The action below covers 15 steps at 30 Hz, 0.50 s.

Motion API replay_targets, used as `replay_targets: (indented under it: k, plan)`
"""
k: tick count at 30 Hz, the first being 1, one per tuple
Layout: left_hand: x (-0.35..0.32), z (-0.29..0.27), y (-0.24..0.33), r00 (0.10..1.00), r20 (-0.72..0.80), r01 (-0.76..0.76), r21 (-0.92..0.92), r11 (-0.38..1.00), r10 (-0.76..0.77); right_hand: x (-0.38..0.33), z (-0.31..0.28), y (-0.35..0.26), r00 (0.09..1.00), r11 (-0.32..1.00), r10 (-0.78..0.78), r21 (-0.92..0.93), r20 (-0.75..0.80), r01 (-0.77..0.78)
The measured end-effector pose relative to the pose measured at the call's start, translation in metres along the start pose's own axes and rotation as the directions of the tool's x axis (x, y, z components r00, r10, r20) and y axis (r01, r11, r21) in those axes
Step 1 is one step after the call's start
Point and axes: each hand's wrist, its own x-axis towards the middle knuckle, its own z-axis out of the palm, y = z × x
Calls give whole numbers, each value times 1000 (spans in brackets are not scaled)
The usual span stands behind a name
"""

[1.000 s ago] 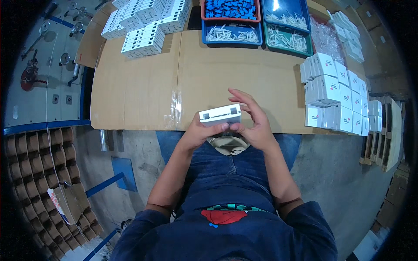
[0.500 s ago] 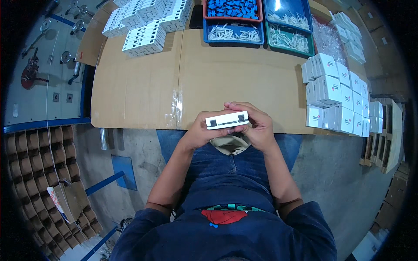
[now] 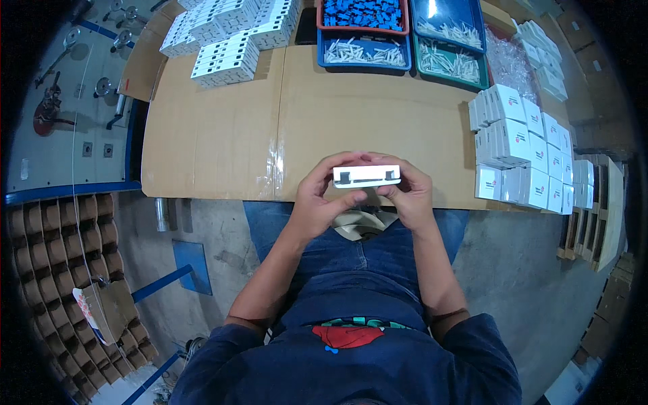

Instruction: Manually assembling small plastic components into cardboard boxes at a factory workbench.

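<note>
Both of my hands hold one white rectangular plastic part (image 3: 366,175) level in front of me, just over the near edge of the cardboard-covered table (image 3: 223,135). My left hand (image 3: 324,199) grips its left end, with the fingers wrapped behind and the thumb below. At the right end, my right hand (image 3: 408,196) clasps it the same way. The part's near face shows two small dark slots. A pale, curved object (image 3: 358,226) rests on my lap beneath the hands.
White slotted parts (image 3: 229,34) lie stacked at the table's far left. Blue, orange and green bins (image 3: 405,34) of small blue and white pieces stand at the back. White boxes (image 3: 520,148) are stacked at the right. Cardboard dividers (image 3: 61,256) fill the floor on my left.
The white part has come nearer to me and now lies level. My right hand, whose fingers were lifted above it, has closed around its right end.
</note>
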Motion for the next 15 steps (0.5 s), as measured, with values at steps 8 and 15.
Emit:
replay_targets:
  k: [8,15]
  plan:
    - [-2,-5,-9,998,-2,-64,61,996,64,0,-5,3,999,996,-5,85,36,1]
    - [-2,-6,-8,997,8,-83,67,994,82,0,-5,1,999,994,-2,107,52,-4]
